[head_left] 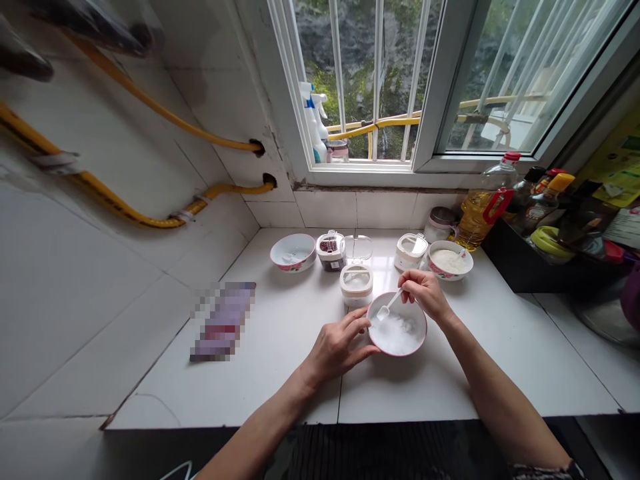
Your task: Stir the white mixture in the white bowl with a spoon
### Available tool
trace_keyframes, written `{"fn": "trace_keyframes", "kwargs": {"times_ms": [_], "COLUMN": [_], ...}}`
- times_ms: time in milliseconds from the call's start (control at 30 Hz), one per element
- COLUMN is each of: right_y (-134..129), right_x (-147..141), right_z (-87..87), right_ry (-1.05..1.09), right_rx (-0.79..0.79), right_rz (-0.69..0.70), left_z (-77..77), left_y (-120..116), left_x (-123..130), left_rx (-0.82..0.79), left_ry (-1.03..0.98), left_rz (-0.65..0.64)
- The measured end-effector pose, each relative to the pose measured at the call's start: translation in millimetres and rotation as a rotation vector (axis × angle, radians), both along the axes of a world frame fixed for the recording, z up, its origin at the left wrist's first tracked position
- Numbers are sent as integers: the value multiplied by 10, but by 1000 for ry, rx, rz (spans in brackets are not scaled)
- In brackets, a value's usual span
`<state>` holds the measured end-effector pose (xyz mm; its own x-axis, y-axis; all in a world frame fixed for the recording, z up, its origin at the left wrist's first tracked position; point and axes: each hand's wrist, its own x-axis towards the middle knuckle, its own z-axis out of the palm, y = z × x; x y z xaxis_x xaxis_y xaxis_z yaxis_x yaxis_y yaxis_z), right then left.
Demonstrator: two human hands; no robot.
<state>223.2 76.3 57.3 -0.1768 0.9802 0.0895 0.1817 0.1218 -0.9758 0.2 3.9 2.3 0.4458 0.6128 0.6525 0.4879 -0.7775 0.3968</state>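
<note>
A bowl with a pink rim (399, 348) stands on the white counter and holds white, grainy stuff. My left hand (340, 343) grips the bowl's left side, thumb low on the wall and fingers at the rim. A small white spoon (384, 312) is pinched in my right hand (424, 291), its scoop over the bowl's upper left part. Just behind the bowl sits a white lidded container (356, 285). Another bowl (449, 273), with pale powder and a spoon in it, stands to the right, beside a second white container (411, 252).
At the back left are a floral bowl (293, 267) and a jar with dark red contents (331, 252). A blurred purple packet (225, 323) lies left. An oil bottle (477, 213) and a black rack (505, 267) of bottles stand right, below the window.
</note>
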Motion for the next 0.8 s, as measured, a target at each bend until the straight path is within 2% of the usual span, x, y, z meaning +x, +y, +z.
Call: {"fn": "trace_keyframes", "kwargs": {"times_ms": [67, 167, 333, 667, 800], "right_y": [6, -32, -129, -144, -133], "right_x": [8, -13, -89, -91, -79], "right_z": [1, 0, 6, 22, 37], "right_ry": [0, -93, -216, -181, -66], "right_rx": [3, 97, 213, 135, 31], "right_rz": [-6, 10, 128, 188, 189], "left_z": [-4, -6, -2, -14, 1], "left_y": [2, 3, 1, 4, 2], "left_x": [0, -1, 0, -5, 6], "left_rx": [2, 3, 10, 0, 9], "left_ry": [-5, -4, 4, 3, 3], "left_rz": [-2, -5, 0, -7, -5]}}
